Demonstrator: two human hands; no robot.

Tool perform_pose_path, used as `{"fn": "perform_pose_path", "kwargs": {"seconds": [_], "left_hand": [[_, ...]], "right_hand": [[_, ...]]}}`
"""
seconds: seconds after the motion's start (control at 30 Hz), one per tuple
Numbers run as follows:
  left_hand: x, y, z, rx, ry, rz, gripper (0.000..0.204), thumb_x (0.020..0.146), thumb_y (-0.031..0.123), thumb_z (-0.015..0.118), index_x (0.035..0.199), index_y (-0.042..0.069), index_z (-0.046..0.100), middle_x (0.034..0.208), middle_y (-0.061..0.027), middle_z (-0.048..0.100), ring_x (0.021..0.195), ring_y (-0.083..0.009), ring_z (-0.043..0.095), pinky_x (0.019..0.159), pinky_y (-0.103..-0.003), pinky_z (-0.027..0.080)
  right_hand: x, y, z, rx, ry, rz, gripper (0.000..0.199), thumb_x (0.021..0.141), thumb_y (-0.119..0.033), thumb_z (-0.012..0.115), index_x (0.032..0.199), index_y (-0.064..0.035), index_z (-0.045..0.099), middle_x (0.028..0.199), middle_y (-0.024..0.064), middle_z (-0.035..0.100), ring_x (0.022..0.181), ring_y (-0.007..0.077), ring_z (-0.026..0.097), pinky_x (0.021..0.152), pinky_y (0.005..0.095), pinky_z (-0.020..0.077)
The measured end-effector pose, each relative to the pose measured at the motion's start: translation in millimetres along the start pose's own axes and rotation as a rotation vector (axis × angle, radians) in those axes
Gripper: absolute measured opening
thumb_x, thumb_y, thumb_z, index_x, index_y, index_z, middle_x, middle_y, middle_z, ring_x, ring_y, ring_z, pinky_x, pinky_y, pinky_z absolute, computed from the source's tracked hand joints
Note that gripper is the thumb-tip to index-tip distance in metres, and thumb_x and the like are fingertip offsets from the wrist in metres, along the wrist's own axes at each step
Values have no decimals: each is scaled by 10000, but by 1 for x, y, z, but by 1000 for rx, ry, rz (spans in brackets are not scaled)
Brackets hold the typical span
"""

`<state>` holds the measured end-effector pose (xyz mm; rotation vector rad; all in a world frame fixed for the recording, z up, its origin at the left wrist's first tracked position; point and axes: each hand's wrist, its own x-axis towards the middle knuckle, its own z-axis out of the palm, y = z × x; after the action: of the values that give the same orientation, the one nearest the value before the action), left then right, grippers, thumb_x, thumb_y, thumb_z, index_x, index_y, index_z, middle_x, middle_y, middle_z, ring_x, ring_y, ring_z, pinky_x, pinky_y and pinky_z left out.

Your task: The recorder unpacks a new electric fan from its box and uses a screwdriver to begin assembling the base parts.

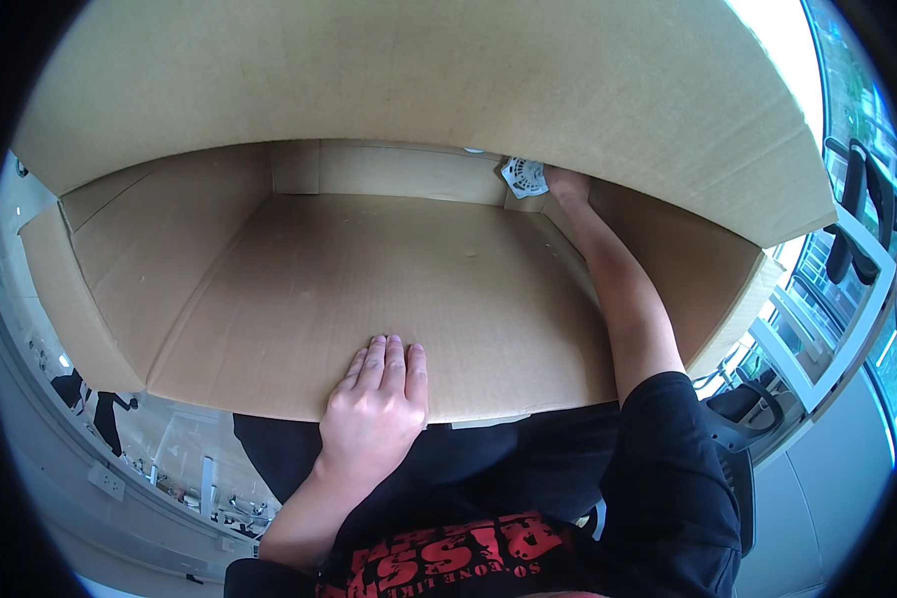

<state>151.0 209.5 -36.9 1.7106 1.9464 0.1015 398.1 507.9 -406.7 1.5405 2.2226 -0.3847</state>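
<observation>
Cardboard box (pixel 439 279); left hand (pixel 376 399), uncurled, flat inside by near edge; right hand (pixel 568 186) beside pale patterned piece (pixel 524 177), grip unclear.

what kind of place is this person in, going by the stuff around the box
Probably an office or similar workroom: black plastic chair armrests, a white rectangular wall socket and a tall glass window suggest it.
</observation>
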Motion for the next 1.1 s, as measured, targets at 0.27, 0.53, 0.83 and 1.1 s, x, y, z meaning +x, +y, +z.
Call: {"fn": "perform_pose_path", "kwargs": {"seconds": [0.27,0.53,0.83,1.1], "left_hand": [[-1,-1,-3,11,-7,-9,333,751,61,629,1059,-5,738,1040,-194,745,1002,-323,732,901,-408,591],[3,0,-3,0,-16,1,319,755,46,637,1053,-4,740,1033,-195,746,993,-326,735,892,-411,595],[4,1,-3,-16,-2,-5,310,770,65,636,1054,-6,740,1039,-195,744,998,-323,733,894,-402,594],[0,-1,-1,-8,-6,11,337,758,68,629,1067,-19,732,1040,-209,740,1010,-327,727,912,-408,586]], "right_hand": [[8,-57,21,75,21,-164,629,906,-551,612,1400,-164,566,1411,165,575,1310,356,530,1115,454,404],[-14,-135,55,86,20,-330,647,887,-549,641,1400,-162,565,1406,162,577,1309,360,529,1114,461,401],[-31,-102,21,50,23,-546,666,868,-546,670,1400,-160,564,1401,160,579,1308,365,529,1113,469,399],[-27,12,-20,-63,-92,-329,817,771,-588,756,1395,-102,554,1368,181,589,1281,363,547,1078,452,446]]}}
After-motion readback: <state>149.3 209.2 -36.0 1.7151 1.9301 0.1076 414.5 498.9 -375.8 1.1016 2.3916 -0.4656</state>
